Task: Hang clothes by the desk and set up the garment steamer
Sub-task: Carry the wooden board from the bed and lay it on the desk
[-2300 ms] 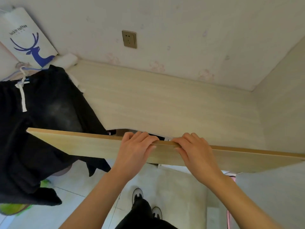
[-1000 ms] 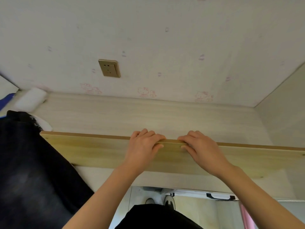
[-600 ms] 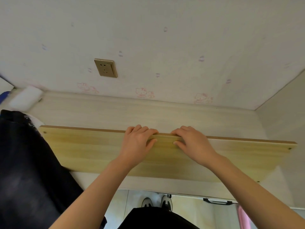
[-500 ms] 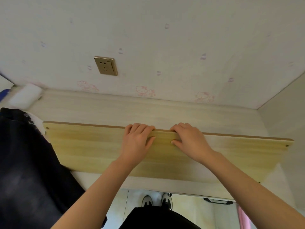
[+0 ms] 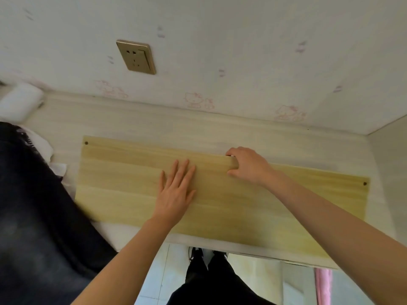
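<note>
A long pale wooden board [image 5: 123, 183] lies nearly flat on the light wood desk [image 5: 136, 122], its near edge reaching the desk's front. My left hand [image 5: 176, 190] rests flat on the board's middle, fingers straight. My right hand [image 5: 246, 166] grips the board's far edge, fingers curled over it and thumb on top. A dark garment [image 5: 33, 205] covers the desk's left side and hangs over its front edge. No steamer is in view.
A brass wall socket [image 5: 136, 57] sits on the wall above the desk. A white roll [image 5: 19, 100] lies at the back left corner. A side panel [image 5: 389, 161] closes the desk's right end. Below the desk edge are my dark trousers and shoes [image 5: 207, 254] on a tiled floor.
The board has tipped from standing on edge to lying nearly flat on the desk. My left hand has let go of its top edge and now rests flat on its face.
</note>
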`<state>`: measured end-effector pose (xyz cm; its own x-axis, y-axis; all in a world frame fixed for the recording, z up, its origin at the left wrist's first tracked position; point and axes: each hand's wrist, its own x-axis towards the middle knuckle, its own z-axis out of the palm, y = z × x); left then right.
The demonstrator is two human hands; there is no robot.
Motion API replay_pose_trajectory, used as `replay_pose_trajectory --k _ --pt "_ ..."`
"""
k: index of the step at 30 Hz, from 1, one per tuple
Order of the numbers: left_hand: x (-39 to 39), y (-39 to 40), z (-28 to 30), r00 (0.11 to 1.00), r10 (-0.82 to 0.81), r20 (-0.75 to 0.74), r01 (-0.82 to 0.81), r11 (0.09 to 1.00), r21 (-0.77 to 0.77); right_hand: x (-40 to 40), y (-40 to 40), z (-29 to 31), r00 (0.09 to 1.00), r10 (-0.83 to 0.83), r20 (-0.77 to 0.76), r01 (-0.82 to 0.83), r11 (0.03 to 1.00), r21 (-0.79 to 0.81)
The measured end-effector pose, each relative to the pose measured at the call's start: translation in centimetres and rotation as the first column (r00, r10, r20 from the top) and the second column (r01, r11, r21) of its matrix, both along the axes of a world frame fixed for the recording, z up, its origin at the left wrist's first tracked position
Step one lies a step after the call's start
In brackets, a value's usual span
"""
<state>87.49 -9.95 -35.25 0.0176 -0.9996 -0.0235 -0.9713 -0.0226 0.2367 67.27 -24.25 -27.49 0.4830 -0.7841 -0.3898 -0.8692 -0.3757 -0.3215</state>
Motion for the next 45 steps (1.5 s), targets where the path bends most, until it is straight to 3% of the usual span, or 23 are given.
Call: replay_pose_trajectory --k 16,34,39,42,45 --pt "2.7 -1.6 -5.5 0.994 0.109 0.004 -0.108 0.983 0.151 5.0 -6.1 -5.0 0.995 0.080 -0.060 -0.065 0.973 0.220" --pt "2.4 -1.0 -5.7 0.996 0.091 0.018 -0.092 0.990 0.107 4.7 -5.3 -6.2 0.994 0.046 -0.098 -0.023 0.974 0.224" --pt "2.4 -1.0 -5.7 0.996 0.083 0.016 -0.084 0.990 0.116 5.7 -4.5 -5.9 0.947 0.109 -0.301 -0.091 0.993 0.073" --pt "2.5 -1.0 -5.9 0.997 0.076 0.017 -0.078 0.987 0.140 5.6 -4.3 -5.5 0.962 0.086 -0.258 -0.104 0.993 -0.054" --pt "2.5 -1.0 -5.9 0.996 0.084 0.003 -0.084 0.984 0.156 4.7 -4.3 -5.2 0.975 0.092 -0.201 -0.105 0.993 -0.059"
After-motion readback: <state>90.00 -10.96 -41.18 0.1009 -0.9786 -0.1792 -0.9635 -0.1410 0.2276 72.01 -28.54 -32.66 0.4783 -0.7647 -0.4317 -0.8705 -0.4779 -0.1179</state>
